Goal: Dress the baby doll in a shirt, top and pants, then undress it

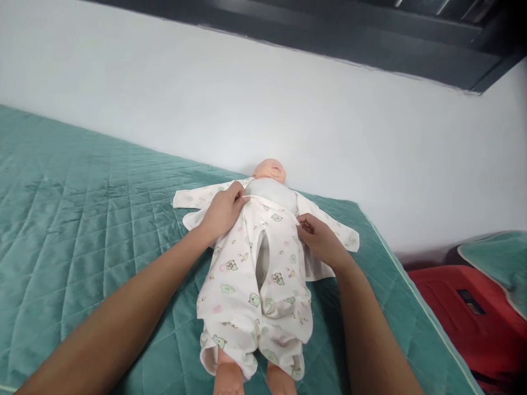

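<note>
A baby doll [269, 170] lies on its back with its head toward the wall and its feet toward me. White printed baby pants [239, 274] cover its legs and reach up over the waist; a gap shows at the crotch. My left hand [224, 211] pinches the waistband at its left end. At the other end of the waistband, my right hand [319, 236] has its fingers closed on the fabric. A matching white shirt [329, 219] lies spread under the doll, its sleeves out to both sides. Grey-white cloth covers the doll's chest.
A green quilted cover [82, 236] spreads beneath the doll. Behind it rises a white wall [206, 99] with a dark frame [329, 33] above. Beyond the cover's right edge stands a red case [465, 312], partly under another green cloth [498, 263].
</note>
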A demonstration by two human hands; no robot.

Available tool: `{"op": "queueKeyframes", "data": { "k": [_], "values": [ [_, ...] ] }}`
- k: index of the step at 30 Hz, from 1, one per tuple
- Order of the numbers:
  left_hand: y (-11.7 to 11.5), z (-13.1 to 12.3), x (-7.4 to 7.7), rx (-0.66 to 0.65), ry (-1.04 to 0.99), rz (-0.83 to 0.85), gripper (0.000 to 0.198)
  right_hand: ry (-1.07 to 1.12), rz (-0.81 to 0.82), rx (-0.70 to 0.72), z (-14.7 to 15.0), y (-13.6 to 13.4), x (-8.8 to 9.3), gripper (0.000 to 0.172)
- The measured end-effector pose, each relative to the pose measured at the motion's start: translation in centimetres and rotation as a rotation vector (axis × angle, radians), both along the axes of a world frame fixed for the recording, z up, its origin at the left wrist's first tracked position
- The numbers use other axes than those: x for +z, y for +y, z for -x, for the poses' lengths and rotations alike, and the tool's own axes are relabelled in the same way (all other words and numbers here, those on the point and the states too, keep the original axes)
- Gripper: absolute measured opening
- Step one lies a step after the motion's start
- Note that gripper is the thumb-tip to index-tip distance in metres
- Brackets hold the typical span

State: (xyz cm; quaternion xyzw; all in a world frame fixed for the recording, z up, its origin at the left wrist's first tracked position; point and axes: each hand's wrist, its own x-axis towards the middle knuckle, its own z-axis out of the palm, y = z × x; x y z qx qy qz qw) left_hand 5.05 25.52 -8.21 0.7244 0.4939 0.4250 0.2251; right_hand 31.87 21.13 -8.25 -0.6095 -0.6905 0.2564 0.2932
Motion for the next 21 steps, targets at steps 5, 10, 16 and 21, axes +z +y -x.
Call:
{"op": "queueKeyframes", "data": {
  "k": [5,10,16,21],
  "values": [
    [0.8,0.2,-0.1,-0.036,-0.115,0.082,0.014,-0.118,-0.075,-0.166,1.3,0.2,-0.5,0.011],
    [1.2,0.9,-0.2,-0.107,-0.088,0.091,0.010,-0.115,-0.206,-0.328,1.8,0.7,-1.8,0.014],
    [0.9,0.5,-0.6,-0.057,-0.146,0.242,0.019,0.016,-0.145,-0.275,1.2,0.8,-2.1,0.022],
    [0.7,-0.3,-1.1,0.003,-0.220,0.278,0.025,0.130,-0.117,-0.224,1.2,0.8,-2.0,0.030]
  ]
}}
